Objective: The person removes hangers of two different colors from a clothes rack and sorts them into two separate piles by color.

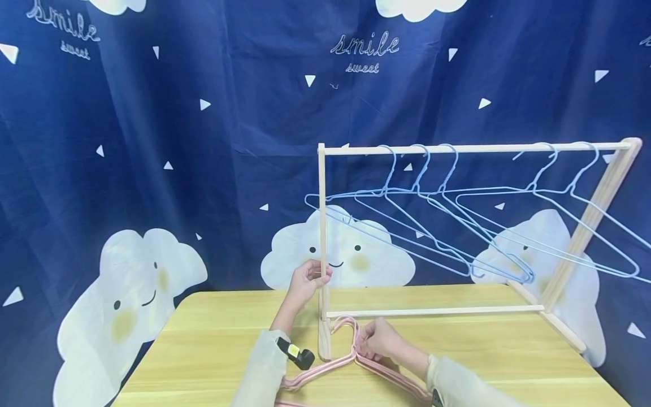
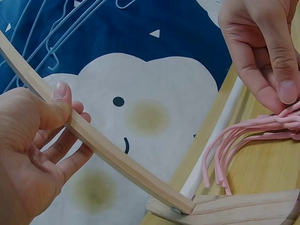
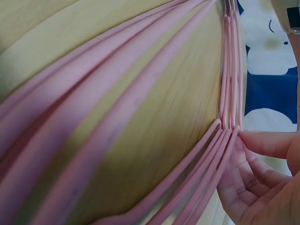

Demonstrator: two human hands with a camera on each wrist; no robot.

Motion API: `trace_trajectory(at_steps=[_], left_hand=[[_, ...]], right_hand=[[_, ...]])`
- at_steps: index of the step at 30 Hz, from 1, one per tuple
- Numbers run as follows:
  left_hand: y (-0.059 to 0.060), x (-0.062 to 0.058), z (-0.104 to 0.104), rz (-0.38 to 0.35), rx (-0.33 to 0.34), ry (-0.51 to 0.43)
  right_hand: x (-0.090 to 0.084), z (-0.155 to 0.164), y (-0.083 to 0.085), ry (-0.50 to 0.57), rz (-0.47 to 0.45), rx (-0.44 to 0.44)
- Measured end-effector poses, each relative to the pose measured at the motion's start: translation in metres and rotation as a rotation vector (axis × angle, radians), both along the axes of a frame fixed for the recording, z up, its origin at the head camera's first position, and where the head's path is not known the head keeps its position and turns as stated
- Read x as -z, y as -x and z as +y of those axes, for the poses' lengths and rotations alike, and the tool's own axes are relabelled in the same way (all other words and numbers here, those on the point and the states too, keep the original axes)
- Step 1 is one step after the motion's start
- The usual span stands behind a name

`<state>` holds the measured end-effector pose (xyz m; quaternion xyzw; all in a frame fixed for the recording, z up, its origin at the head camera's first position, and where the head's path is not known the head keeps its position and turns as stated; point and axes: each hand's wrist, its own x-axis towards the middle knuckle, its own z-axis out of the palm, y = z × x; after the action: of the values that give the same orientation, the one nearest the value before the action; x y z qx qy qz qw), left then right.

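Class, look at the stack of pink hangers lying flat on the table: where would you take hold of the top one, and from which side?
Pinch the top of the pink hangers at its neck, below the hook, coming from above. The necks bunch there, where the right hand already pinches.

Lighting was pretty even and soft, kind of flat, no harsh glare anywhere. The head view was sharp enough but had obvious wide-angle bending: the wooden rack (image 1: 473, 150) bowed and the backdrop (image 1: 152, 141) stretched toward the corners, which also went a bit darker. The table (image 1: 213, 339) only carried faint shadows. The left wrist view looked slightly dim and grayish. In the right wrist view the pink hangers (image 3: 93, 117) sat so close they went soft and blurry.
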<state>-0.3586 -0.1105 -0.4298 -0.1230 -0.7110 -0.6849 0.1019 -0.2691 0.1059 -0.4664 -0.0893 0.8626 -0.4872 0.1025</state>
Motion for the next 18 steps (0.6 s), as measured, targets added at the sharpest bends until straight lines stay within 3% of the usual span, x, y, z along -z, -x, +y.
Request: trace_trajectory(at_steps=[13,18], left_hand=[[0.001,0.002,-0.002,0.016,0.007,0.006],[0.0,0.002,-0.004,0.028,0.025,0.009]], right_hand=[[-0.008,0.0,-0.002,-0.007,0.003,-0.026],[-0.035,0.003,0.006,0.028,0.088,-0.104]])
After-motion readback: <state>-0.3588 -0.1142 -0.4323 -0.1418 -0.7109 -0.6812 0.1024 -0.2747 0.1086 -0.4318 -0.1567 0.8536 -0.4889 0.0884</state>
